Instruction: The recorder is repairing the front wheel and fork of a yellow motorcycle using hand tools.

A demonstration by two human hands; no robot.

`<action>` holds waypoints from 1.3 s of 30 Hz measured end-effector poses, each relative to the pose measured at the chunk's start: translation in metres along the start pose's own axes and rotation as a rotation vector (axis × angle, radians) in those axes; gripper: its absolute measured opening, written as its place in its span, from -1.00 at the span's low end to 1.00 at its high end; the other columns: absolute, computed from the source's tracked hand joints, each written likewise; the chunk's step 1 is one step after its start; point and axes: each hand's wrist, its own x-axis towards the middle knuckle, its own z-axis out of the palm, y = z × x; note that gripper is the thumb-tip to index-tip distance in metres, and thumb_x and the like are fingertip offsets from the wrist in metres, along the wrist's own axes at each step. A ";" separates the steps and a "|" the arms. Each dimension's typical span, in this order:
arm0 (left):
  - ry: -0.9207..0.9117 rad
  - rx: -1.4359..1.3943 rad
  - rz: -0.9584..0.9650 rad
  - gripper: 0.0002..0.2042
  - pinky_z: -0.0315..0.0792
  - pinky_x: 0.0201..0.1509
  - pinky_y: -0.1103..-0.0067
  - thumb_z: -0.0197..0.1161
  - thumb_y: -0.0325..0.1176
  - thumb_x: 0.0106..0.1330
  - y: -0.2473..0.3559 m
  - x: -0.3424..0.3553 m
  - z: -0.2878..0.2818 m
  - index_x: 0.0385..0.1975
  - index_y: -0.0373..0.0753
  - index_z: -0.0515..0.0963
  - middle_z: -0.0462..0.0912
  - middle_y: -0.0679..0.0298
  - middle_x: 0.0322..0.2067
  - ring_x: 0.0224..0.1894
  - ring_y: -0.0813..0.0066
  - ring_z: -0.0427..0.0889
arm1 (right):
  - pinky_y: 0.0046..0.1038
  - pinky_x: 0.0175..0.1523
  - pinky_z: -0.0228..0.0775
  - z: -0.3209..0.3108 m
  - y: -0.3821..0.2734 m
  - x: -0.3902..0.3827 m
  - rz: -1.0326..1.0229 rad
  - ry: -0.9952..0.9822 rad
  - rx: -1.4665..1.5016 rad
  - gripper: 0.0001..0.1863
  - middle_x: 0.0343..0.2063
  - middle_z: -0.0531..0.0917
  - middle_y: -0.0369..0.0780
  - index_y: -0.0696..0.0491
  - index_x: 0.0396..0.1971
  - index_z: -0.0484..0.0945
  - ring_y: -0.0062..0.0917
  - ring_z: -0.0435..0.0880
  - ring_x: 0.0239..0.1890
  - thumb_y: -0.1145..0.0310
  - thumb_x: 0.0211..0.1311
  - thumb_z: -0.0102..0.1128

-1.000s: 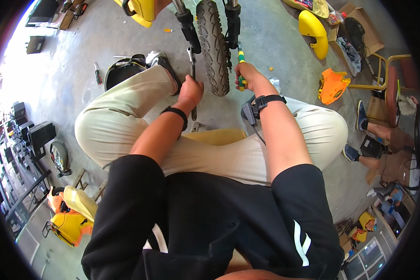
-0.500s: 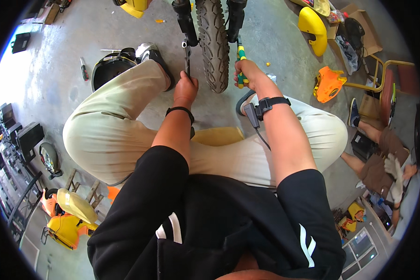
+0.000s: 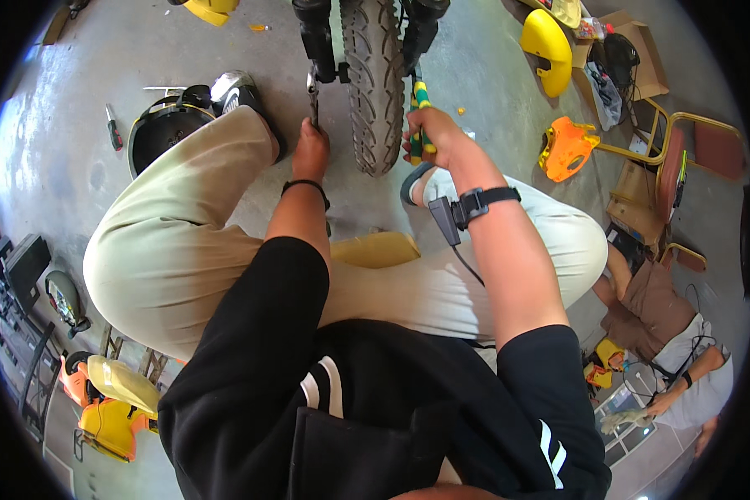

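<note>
The step in hand appears to be work on the fastening at the lower end of the fork, with one tool brought up on each side of the wheel. The left hand (image 3: 310, 154) is closed in a fist around the dark handle of a wrench (image 3: 313, 104), whose silver head reaches ahead of the knuckles to the foot of the left fork leg (image 3: 316, 42). The right hand (image 3: 438, 137) has its fingers wrapped around the green-and-yellow handles of the pliers (image 3: 422, 94), which point forward to the foot of the right fork leg (image 3: 425, 29); whether their tips bite on anything is hidden. Between the two hands, and reaching out ahead of them, stands the knobbly tyre (image 3: 373, 92), with neither hand touching it. Whether the wrench head is fully seated is too small to tell. As a judgement, the next move calls for both tools sitting squarely on their fittings, the right hand bracing firmly while the left supplies the turning force, its knuckles clear of the tread. Well off to the left of the left hand, a screwdriver (image 3: 113, 129) lies on the floor (image 3: 308, 200), beyond a black bowl-shaped shell (image 3: 162, 137).
</note>
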 end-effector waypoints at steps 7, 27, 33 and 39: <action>-0.155 -0.093 -0.017 -0.55 0.39 0.07 0.19 -0.07 -0.22 0.41 -0.013 0.022 -0.001 0.19 -0.30 0.08 0.52 -0.26 -0.06 0.00 -0.24 0.52 | -0.14 -0.28 0.54 0.001 -0.007 -0.003 -0.005 0.014 -0.047 -0.67 -0.35 0.44 -0.15 0.14 -0.21 0.38 -0.29 0.55 -0.39 0.49 -0.08 0.09; -0.497 -0.336 -0.238 -0.86 0.55 -0.48 0.41 0.06 -0.48 0.30 0.020 -0.010 -0.102 -0.22 -0.31 0.29 0.48 0.19 -0.49 -0.55 0.28 0.58 | -0.16 -0.30 0.40 -0.019 0.009 0.011 -0.100 -0.062 -0.101 -0.70 -0.38 0.40 -0.15 0.09 -0.26 0.39 -0.34 0.46 -0.43 0.40 -0.08 0.12; -0.248 -0.515 -0.240 -0.96 0.39 -0.58 0.50 0.01 -0.46 0.33 0.029 -0.018 -0.106 -0.29 -0.23 0.32 0.42 0.25 -0.57 -0.65 0.42 0.41 | -0.16 -0.26 0.40 -0.018 0.010 0.010 -0.099 -0.075 -0.103 -0.72 -0.35 0.38 -0.15 0.08 -0.29 0.38 -0.34 0.46 -0.42 0.39 -0.08 0.12; -0.352 -0.480 -0.340 -0.91 0.37 -0.59 0.57 0.08 -0.44 0.32 0.106 0.004 -0.195 -0.43 -0.27 0.44 0.40 0.35 -0.62 -0.65 0.55 0.38 | -0.16 -0.28 0.41 -0.019 0.010 0.010 -0.096 -0.056 -0.097 -0.72 -0.38 0.38 -0.16 0.07 -0.30 0.37 -0.34 0.45 -0.46 0.39 -0.09 0.12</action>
